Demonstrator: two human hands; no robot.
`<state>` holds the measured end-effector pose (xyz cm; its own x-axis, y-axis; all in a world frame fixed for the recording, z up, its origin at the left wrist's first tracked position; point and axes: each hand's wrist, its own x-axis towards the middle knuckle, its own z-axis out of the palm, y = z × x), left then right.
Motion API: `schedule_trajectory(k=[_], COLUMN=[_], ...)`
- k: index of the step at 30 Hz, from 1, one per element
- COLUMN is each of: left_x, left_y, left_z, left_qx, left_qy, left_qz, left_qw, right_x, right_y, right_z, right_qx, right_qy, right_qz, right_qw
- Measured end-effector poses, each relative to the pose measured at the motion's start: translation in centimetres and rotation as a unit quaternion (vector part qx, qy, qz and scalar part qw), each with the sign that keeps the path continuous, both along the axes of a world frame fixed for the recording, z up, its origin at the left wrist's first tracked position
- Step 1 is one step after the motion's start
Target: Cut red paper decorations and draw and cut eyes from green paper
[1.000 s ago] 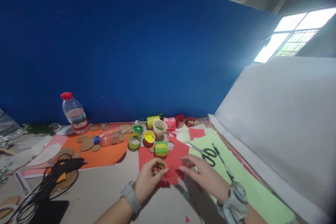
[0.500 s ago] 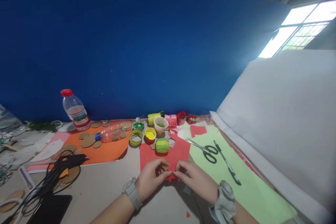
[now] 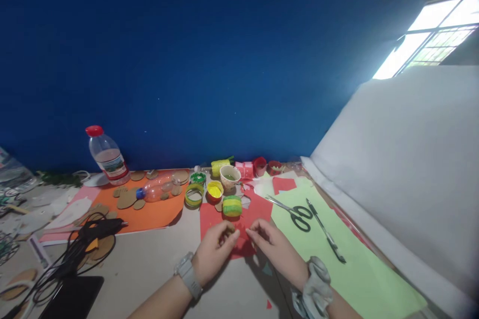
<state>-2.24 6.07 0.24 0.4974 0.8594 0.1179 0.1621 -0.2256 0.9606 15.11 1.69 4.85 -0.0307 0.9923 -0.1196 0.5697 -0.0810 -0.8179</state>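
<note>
Above the red paper (image 3: 245,246), my left hand (image 3: 213,254) is closed, its fingers curled and its thumb stretched toward the fingertips. My right hand (image 3: 279,251) is pinched, thumb against forefinger, facing it across a small gap. Anything in either hand is too small or hidden to name. Just beyond the fingers sits a green and yellow striped paper roll (image 3: 232,206). Behind it are a red cup with yellow inside (image 3: 214,191), a patterned paper cup (image 3: 229,176) and a green-yellow ring (image 3: 194,195). Black-handled scissors (image 3: 299,217) lie right of my right hand.
A pen (image 3: 325,232) rests on pale green paper (image 3: 366,279). On the left are a red-capped bottle (image 3: 108,157), a small bottle lying on orange paper (image 3: 168,217), a glue gun with cables (image 3: 99,229) and a black phone (image 3: 73,299). A blue partition (image 3: 209,70) stands behind.
My hands have moved apart; earlier their fingertips met over the red paper. The objects on the table keep their places, while the view has shifted slightly.
</note>
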Motion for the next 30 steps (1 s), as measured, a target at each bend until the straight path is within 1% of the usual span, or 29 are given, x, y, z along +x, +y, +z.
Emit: schedule_trajectory(k=[4, 11, 15, 17, 25, 28, 30], left_x=[0.2, 0.0, 0.0, 0.0, 0.0, 0.1, 0.0], left_y=[-0.1, -0.2, -0.3, -0.3, -0.2, -0.3, -0.1], left_z=[-0.1, 0.2, 0.2, 0.1, 0.1, 0.0, 0.0], left_qx=[0.013, 0.043, 0.055, 0.057, 0.059, 0.048, 0.040], left_qy=[0.029, 0.070, 0.085, 0.091, 0.092, 0.082, 0.072], left_qz=[-0.025, -0.080, -0.087, -0.082, -0.064, -0.036, 0.006], left_qw=[0.999, 0.993, 0.991, 0.991, 0.992, 0.995, 0.997], right_x=[-0.2, 0.1, 0.4, 0.4, 0.1, 0.5, 0.9], right_y=[0.0, 0.8, 1.4, 1.5, 0.8, 0.9, 1.4], right_z=[0.1, 2.0, 2.3, 2.2, 1.4, 0.9, 0.4], right_qx=[0.019, 0.020, -0.007, -0.018, -0.001, 0.014, 0.026], right_qy=[0.003, -0.042, -0.058, -0.068, -0.118, -0.086, -0.035], right_qz=[-0.003, 0.044, 0.092, 0.098, 0.071, 0.038, 0.001], right_qw=[1.000, 0.998, 0.994, 0.993, 0.991, 0.995, 0.999])
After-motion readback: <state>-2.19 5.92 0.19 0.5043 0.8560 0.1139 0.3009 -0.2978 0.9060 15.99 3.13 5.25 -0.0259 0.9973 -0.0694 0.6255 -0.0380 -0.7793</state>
